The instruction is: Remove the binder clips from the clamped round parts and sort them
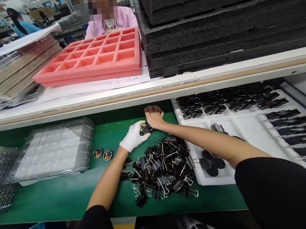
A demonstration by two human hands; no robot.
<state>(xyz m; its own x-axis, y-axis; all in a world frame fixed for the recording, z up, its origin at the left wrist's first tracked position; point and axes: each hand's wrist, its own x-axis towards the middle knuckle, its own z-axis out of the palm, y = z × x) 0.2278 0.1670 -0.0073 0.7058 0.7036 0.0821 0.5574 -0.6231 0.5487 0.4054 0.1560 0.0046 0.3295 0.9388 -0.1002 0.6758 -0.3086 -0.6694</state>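
Left hand [135, 136], white glove, out over the middle of the green table [55, 201]; thumb and fingers pinched around a small round dark piece [145, 130]. Black clip [151, 128] at the right side of that piece, next to the right hand. Right hand [154, 117], bare, just beside the left, fingers bent and pointing away from the wearer; cannot tell if they grip anything, as the fingertips are small and partly hidden. Round piece sits between the two hands, beyond the clip pile [161, 172]. Pile is loose, black clips with silver wire handles, jumbled between the forearms. Two round parts [103, 154], dark with a shiny rim, lie left of the glove, near each other. Farther left, a stack of clear plastic trays [50, 150]. On the right, white tray [248, 122] under the right forearm: black discs [212, 163] near its front corner, rows of clips [228, 103] along the back, more down the right side. Shelf [86, 104] above carries a pink foam tray [95, 64] and stacked black foam [215, 31]; person in a pink top [128, 18] behind it
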